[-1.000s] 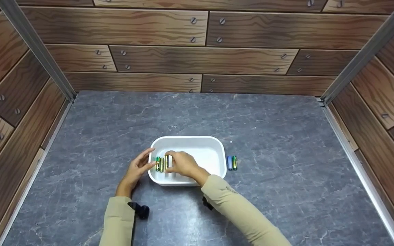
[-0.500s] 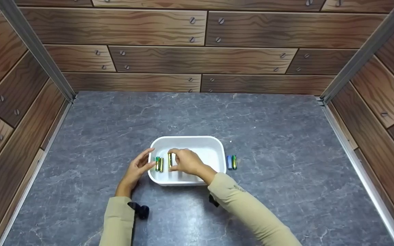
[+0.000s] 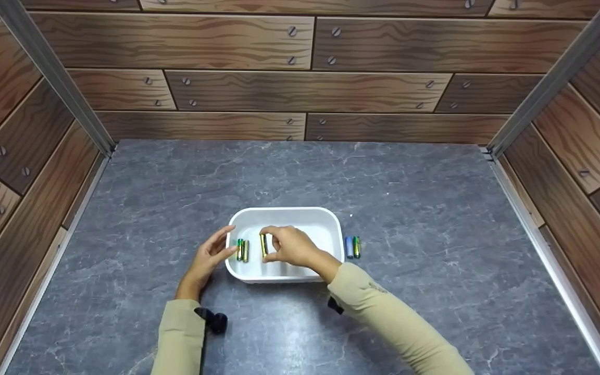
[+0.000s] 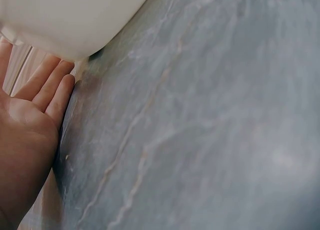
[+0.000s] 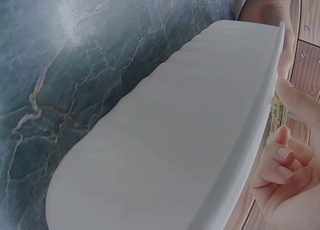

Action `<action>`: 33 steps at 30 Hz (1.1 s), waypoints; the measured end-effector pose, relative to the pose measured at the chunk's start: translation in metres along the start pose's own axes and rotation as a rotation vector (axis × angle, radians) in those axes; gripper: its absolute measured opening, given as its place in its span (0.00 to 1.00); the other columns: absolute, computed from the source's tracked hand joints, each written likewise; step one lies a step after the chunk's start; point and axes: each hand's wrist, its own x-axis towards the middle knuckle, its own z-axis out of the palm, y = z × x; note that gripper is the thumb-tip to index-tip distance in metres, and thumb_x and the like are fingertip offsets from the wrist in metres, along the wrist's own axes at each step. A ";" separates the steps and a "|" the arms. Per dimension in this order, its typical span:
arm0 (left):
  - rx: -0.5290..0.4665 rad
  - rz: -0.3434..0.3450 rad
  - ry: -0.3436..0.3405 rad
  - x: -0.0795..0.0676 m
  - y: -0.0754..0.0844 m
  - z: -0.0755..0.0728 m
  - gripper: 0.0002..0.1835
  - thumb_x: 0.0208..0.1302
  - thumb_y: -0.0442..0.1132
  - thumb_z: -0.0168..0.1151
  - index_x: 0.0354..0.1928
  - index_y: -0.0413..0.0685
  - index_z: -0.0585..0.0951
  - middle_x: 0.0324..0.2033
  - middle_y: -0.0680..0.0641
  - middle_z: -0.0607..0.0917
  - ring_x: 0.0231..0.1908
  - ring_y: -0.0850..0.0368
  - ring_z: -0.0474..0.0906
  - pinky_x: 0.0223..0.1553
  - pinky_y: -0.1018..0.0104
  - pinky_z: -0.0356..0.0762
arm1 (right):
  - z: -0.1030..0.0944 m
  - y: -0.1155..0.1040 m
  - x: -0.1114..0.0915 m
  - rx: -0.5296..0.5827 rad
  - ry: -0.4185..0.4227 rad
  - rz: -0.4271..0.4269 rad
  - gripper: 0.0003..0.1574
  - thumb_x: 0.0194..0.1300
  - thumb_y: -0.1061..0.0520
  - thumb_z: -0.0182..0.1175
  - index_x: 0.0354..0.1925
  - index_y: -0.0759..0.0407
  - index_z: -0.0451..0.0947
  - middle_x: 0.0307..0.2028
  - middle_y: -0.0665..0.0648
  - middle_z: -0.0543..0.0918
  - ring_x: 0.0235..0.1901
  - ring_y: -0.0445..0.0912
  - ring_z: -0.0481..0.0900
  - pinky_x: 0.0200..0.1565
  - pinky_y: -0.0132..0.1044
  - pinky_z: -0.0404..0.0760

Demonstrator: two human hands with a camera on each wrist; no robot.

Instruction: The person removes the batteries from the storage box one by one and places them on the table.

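A white plastic tub [image 3: 310, 229] stands on the table. My right hand [image 3: 295, 247] is over its inside and pinches a gold and black battery [image 3: 264, 246] by its two ends, between thumb and fingertips. In the right wrist view, part of that battery [image 5: 278, 115] shows beyond the tub's rim. My left hand [image 3: 210, 255] is at the tub's left end, its thumb and a fingertip over the rim. Its other fingers [image 4: 47, 87] lie straight against the outer wall. Two batteries [image 3: 242, 250], green and gold, lie side by side inside near the left end.
Right of the tub, a blue battery [image 3: 349, 247] and a green battery [image 3: 357, 247] lie together on the grey marbled table [image 3: 300, 172]. Wood-patterned walls [image 3: 300, 91] with metal edge strips surround the table at the back and sides.
My right hand has moved to the right with the gold and black battery, away from the two batteries at the tub's left end. The left hand has stayed in place.
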 end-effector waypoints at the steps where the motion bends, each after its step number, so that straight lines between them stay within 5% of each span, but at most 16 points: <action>1: -0.003 0.001 -0.001 0.000 0.000 0.000 0.32 0.61 0.27 0.61 0.68 0.38 0.67 0.67 0.34 0.70 0.68 0.44 0.67 0.55 0.80 0.71 | -0.001 0.001 -0.001 0.002 -0.001 -0.001 0.37 0.51 0.53 0.74 0.58 0.60 0.75 0.20 0.50 0.74 0.20 0.36 0.64 0.26 0.27 0.62; 33: 0.021 0.003 -0.002 -0.001 0.002 0.000 0.31 0.62 0.29 0.61 0.68 0.38 0.67 0.69 0.35 0.67 0.70 0.41 0.63 0.56 0.82 0.69 | -0.027 0.036 -0.031 0.059 0.051 0.027 0.36 0.53 0.54 0.72 0.59 0.62 0.74 0.22 0.50 0.75 0.22 0.37 0.64 0.31 0.28 0.66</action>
